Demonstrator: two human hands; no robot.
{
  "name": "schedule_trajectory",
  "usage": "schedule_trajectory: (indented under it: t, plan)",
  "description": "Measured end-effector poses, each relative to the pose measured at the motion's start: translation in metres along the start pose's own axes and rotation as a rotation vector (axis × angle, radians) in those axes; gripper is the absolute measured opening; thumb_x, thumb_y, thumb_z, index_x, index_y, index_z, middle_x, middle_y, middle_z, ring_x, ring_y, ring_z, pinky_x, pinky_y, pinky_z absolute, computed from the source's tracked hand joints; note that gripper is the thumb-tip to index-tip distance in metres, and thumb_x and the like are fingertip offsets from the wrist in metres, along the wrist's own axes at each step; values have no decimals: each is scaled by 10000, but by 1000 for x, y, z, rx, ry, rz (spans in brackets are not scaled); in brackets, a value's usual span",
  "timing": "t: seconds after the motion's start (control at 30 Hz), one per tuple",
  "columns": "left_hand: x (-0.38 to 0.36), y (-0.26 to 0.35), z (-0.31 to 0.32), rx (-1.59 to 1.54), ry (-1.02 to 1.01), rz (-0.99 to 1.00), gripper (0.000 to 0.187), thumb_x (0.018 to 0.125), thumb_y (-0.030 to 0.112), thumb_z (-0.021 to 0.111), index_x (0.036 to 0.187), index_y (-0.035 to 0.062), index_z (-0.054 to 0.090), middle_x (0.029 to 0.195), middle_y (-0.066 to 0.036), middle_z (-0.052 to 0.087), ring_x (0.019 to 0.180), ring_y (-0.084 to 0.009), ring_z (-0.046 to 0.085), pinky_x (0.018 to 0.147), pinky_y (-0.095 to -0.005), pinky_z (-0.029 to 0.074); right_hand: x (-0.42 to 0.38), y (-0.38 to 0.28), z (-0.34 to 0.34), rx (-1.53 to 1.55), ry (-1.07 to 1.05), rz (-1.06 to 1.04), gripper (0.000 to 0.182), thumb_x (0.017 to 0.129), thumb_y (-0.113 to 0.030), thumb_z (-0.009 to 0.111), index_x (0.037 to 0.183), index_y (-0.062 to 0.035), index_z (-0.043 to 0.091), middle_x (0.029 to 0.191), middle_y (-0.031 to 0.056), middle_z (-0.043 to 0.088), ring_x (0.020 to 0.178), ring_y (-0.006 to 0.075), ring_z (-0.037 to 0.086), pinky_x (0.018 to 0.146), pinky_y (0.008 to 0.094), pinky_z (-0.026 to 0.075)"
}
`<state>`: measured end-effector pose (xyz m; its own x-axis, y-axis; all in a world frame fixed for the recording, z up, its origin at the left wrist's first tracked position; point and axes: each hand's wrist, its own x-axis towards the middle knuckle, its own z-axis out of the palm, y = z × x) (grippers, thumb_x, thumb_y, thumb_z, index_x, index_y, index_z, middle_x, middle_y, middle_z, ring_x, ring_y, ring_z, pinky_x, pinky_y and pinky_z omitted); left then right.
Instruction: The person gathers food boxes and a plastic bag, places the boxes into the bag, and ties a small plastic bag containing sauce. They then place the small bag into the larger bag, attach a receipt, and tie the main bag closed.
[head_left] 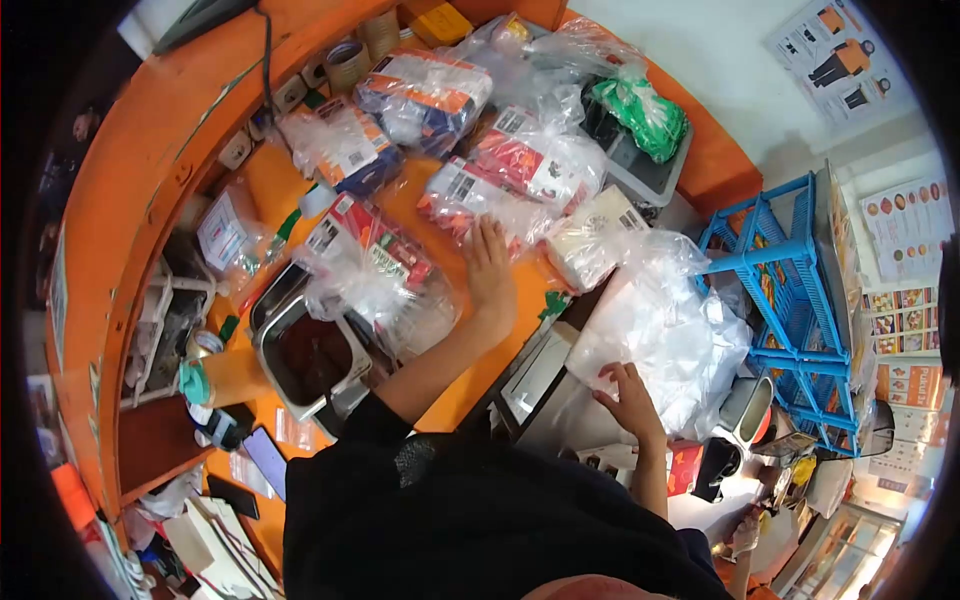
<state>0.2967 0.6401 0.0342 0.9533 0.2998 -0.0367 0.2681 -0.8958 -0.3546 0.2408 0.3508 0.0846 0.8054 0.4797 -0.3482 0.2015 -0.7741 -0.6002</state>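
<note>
My left hand [491,278] rests on the bagged red-and-white packet [460,192], fingers released and extended; a bagged cream packet [594,238] sits just right of the fingertips. My right hand [629,400] curls loosely at the clear plastic bags [668,325]; whether its 5 fingers pinch them, I cannot tell.

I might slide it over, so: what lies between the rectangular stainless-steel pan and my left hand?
A clear plastic bag with a red-and-white package lies between the pan and your left hand, in the head view.
</note>
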Motion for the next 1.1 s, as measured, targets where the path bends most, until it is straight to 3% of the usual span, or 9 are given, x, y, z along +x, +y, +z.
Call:
schedule_trajectory:
  t: [0.07,0.2,0.27,0.33,0.4,0.53,0.67,0.8,1.1]
  plan:
    - [-13,-1,-19,-120,3,-20,737,922,299,524,1502,-28,209,1559,-246,167,1449,-425,140,1165,-554,138,0,-5,-2,-52,-7,24,366,820,-199,712,1124,-107,529,1038,153,526,969,359,547,836,431,458]
    - [-73,-2,-74,-948,265,168,910,786,317,705,1456,-92,245,1510,-297,227,1418,-463,180,1147,-572,161,-6,-10,-1,-170,-16,-30,438,800,-199,734,1164,-127,501,1090,178,516,993,410,552,831,469,462]
    - [-110,11,-73,-988,188,276,789,808,258,681,1433,-62,319,1520,-288,192,1413,-465,179,1134,-526,237,-9,-10,0,-208,-68,-64,511,791,-203,747,1218,-113,480,1167,199,511,1048,429,543,859,475,464]
    - [-147,18,-63,-1378,393,355,587,808,193,665,1346,29,495,1412,-251,423,1311,-388,417,1029,-458,403,-12,-12,1,-276,-121,-63,568,792,-215,752,1263,-84,463,1225,211,503,1083,440,537,878,477,463]
    - [-178,14,-48,-1609,-54,450,362,814,116,629,1174,97,645,1099,-156,670,1028,-318,635,849,-413,507,-14,-18,2,-324,-207,-94,631,800,-227,748,1318,-52,432,1266,231,484,1113,449,528,896,479,461]
    - [-228,3,-19,-1631,-95,483,244,880,211,580,1069,104,693,877,-91,714,809,-311,676,745,-425,526,-15,-23,9,-481,-255,-96,738,834,-385,700,1408,-51,377,1320,263,445,1158,458,514,936,468,464]
    - [-268,-50,-26,-1375,66,71,237,880,257,584,1049,147,709,854,-106,706,779,-308,679,698,-402,533,-16,-24,9,-516,-285,-87,792,807,-336,724,1420,-9,343,1331,299,436,1150,473,524,950,481,456]
    - [-313,-123,-6,-1370,185,-564,300,888,99,510,1142,197,635,735,-135,653,687,-348,643,657,-458,504,-13,-24,11,-570,-306,-106,807,804,-370,716,1423,-10,346,1315,309,454,1152,474,524,951,482,457]
    - [-476,-168,119,-1029,692,-1396,281,938,45,509,1213,83,555,726,-89,618,629,-203,621,584,-347,480,5,-9,15,-638,-295,-119,841,757,-426,751,1397,-8,399,1277,328,502,1172,459,523,976,464,443]
